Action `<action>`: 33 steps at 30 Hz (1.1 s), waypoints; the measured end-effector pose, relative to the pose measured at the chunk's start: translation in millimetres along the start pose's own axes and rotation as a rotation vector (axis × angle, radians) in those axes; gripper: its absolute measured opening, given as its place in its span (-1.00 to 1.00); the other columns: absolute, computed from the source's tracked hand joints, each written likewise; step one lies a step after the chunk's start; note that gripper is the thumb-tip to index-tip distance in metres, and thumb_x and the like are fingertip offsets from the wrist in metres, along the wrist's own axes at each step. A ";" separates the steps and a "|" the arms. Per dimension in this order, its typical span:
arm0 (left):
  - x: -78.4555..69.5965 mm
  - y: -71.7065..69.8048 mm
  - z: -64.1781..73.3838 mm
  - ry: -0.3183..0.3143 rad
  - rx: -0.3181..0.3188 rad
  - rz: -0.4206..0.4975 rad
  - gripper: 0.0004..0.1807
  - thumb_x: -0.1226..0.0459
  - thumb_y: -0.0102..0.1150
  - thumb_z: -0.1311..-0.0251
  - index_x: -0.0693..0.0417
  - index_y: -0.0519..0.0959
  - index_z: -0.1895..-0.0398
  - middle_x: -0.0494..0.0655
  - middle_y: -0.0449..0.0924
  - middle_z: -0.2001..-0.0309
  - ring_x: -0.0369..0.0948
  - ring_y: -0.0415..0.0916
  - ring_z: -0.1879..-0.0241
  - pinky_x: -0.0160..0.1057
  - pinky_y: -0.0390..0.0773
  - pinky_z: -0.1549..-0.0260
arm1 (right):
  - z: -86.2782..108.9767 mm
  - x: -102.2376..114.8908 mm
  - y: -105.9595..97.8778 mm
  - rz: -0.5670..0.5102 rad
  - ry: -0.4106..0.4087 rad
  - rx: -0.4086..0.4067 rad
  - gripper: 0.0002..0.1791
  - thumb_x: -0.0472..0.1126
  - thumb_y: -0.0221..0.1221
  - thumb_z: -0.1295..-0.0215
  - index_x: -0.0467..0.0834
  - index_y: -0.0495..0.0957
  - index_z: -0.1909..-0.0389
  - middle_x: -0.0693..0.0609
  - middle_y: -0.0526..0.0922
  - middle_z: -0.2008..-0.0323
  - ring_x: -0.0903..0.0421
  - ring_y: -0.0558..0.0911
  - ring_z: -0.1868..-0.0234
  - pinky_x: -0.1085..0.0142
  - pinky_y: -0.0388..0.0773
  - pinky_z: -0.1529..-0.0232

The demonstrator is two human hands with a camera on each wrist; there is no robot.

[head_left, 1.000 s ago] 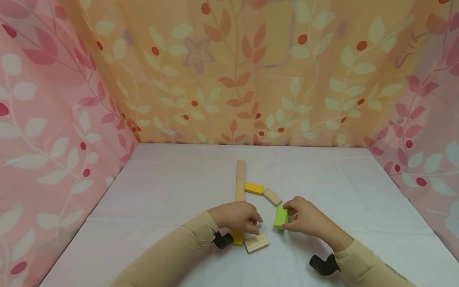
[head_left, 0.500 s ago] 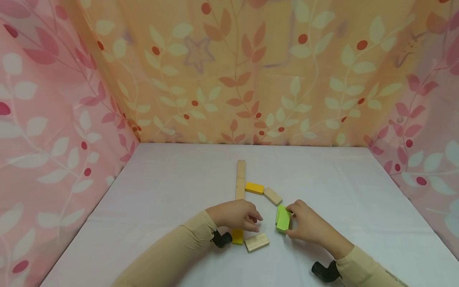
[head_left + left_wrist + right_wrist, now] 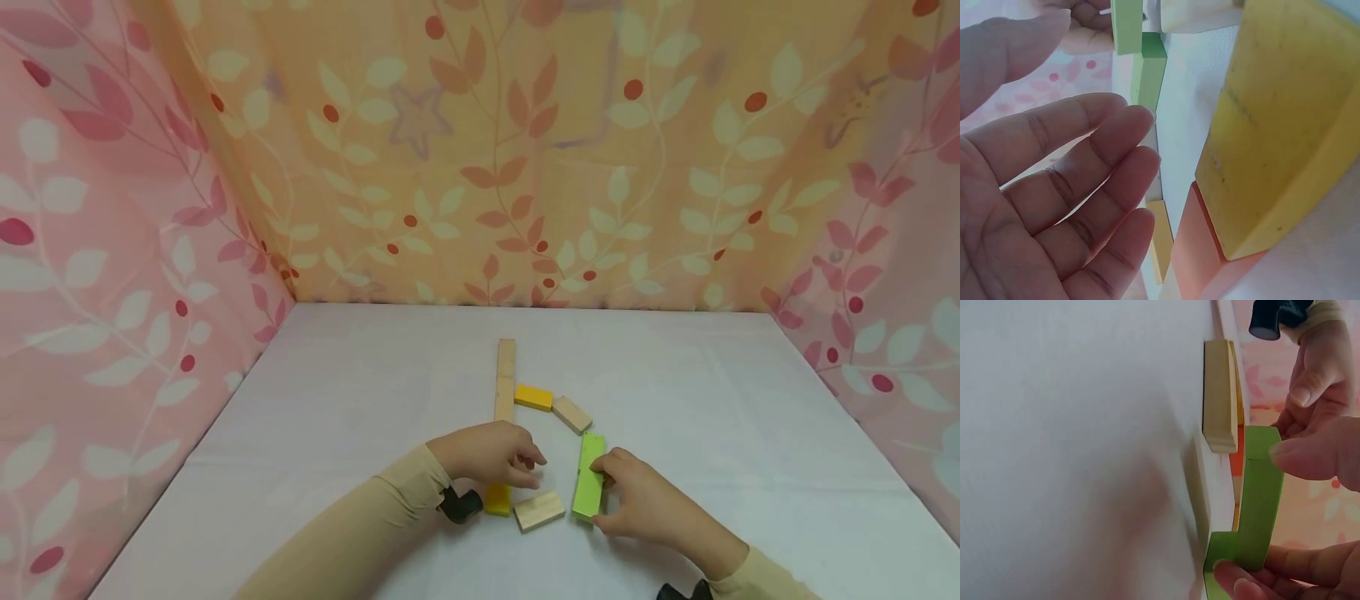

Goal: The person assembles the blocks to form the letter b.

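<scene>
My right hand (image 3: 641, 504) pinches a green wooden block (image 3: 1261, 500) between thumb and fingers, the thumb at one end. This block is raised above the white cloth, just nearer to me than a second green block (image 3: 593, 446) that lies on the table. My left hand (image 3: 495, 454) hovers over a straight row of blocks, fingers loosely extended and holding nothing. Under it are a yellow block (image 3: 1279, 125) and an orange-red block (image 3: 1204, 250). A plain wooden block (image 3: 539, 511) lies between the near yellow block and the held green one.
Two plain blocks (image 3: 506, 375) form the far end of the straight row. From there a yellow block (image 3: 534, 397) and a plain block (image 3: 572, 414) curve toward the green one. White cloth covers the table (image 3: 337, 375); patterned curtains (image 3: 480, 167) enclose it.
My right hand has drawn the held green block toward me, away from above the other green block, and it now lines up beyond its near end. My left hand has barely moved.
</scene>
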State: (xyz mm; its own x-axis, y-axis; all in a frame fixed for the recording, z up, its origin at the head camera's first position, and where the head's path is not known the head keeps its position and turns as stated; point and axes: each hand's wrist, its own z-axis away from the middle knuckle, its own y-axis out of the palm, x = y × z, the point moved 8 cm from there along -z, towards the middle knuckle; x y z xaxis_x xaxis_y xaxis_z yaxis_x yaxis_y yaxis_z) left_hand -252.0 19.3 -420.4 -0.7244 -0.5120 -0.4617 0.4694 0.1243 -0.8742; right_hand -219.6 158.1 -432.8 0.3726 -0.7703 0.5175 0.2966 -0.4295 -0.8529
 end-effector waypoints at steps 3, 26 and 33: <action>0.7 -1.0 1.0 0.006 -0.010 -0.020 -0.64 0.05 0.17 -0.14 0.00 0.60 0.04 -0.26 0.56 0.26 -0.46 0.46 0.31 -0.57 0.40 0.30 | 1.7 1.2 3.0 -0.007 0.007 0.003 -0.37 -0.06 0.41 0.23 -0.27 0.46 0.11 0.09 0.41 0.26 0.22 0.43 0.28 0.36 0.45 0.28; 0.6 1.5 3.3 0.035 -0.018 -0.018 -0.65 0.06 0.14 -0.17 0.00 0.59 0.04 -0.28 0.55 0.26 -0.42 0.47 0.28 -0.57 0.39 0.27 | 3.1 0.9 12.8 0.082 0.154 -0.075 -0.53 -0.10 0.43 0.27 -0.09 0.31 0.44 0.09 0.28 0.47 0.20 0.30 0.48 0.35 0.28 0.50; -0.9 3.4 3.4 0.069 -0.023 -0.046 -0.66 0.08 0.16 -0.16 0.01 0.60 0.05 -0.27 0.55 0.28 -0.43 0.46 0.30 -0.59 0.37 0.29 | 0.5 0.3 13.0 0.102 0.175 -0.078 -0.51 -0.02 0.44 0.23 -0.07 0.31 0.44 0.09 0.30 0.45 0.19 0.31 0.47 0.32 0.30 0.45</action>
State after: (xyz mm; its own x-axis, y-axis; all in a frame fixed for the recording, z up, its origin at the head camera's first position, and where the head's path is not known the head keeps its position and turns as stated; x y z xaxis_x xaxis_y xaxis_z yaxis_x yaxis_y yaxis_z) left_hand -248.0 17.3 -422.4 -0.7784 -0.4578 -0.4296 0.4235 0.1223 -0.8976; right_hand -215.2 152.4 -443.7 0.2366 -0.8790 0.4139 0.1936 -0.3748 -0.9067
